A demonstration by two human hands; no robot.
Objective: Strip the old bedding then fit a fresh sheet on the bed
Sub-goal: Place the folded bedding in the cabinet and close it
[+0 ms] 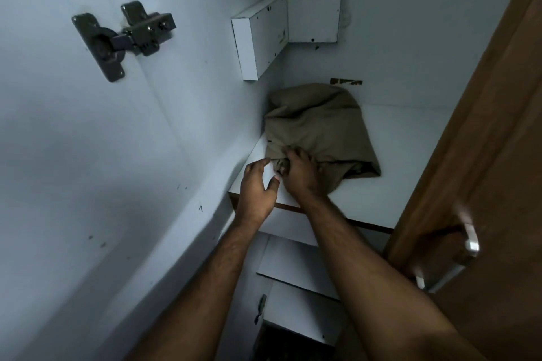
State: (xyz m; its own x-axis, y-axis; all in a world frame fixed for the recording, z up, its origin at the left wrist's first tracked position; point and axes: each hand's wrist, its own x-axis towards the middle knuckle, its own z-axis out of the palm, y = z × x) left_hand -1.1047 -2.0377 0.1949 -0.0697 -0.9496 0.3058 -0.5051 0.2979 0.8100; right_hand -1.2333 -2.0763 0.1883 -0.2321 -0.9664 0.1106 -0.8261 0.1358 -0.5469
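Our two bare forearms reach up from the bottom edge into an open white wardrobe. Our right hand (pixel 299 173) rests on the near edge of a bunched olive-brown sheet (pixel 319 132), its fingers curled into the cloth and gripping a fold. Our left hand (pixel 256 187) sits just beside it, to its left, fingers loosely bent and apart, thumb and forefinger tips close to the same fold; whether they touch the cloth we cannot tell.

The sheet lies on a white shelf (pixel 390 184), piled toward the shelf's back left corner beyond both hands. Above and behind the hands, a small white box (pixel 258 35) is fixed in the corner of the wardrobe. Far to the left of our left hand, a dark metal hinge (pixel 120 38) is screwed to the white side panel. To the right of our right arm stands a brown wooden door (pixel 484 155) with a metal handle (pixel 463 249). Lower shelves (pixel 296 261) show between our forearms. No brand, label or legible writing appears.
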